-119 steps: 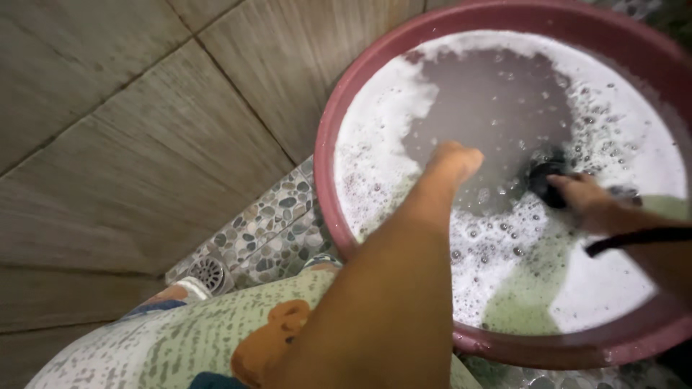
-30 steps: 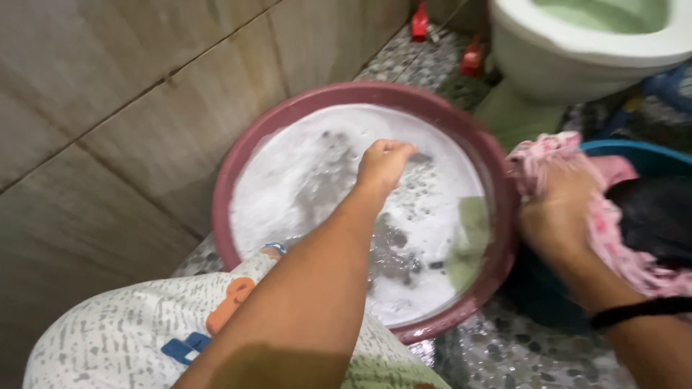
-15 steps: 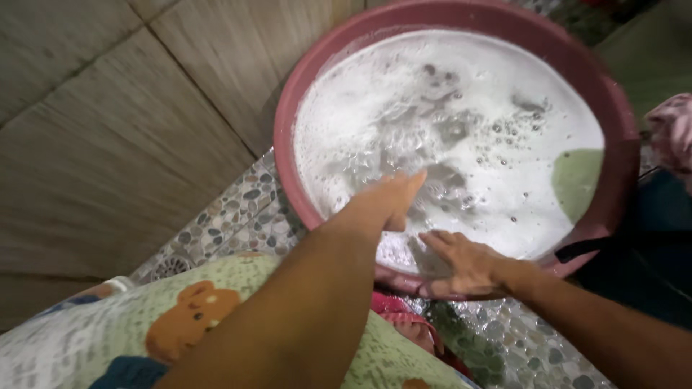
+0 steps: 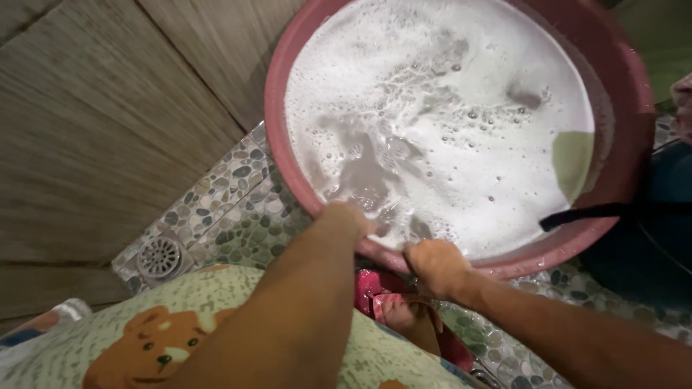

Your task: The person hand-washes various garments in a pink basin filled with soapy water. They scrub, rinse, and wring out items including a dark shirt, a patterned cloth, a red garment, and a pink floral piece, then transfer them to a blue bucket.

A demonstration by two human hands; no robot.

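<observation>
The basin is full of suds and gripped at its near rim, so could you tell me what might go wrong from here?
1. The pink basin looks filled nearly to its rim; tilting or pulling it could slop soapy water over the edge.
2. The left hand and right hand grip a wet, sudsy rim, so a slip seems possible.
3. Spilled foam would make the pebble floor slick underfoot.

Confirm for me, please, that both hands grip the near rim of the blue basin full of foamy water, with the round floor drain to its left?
Not quite: the basin is dull red, not blue. The head view shows the left hand and right hand on its near rim, foamy water filling it, and the round floor drain on the pebble floor to its left.
</observation>
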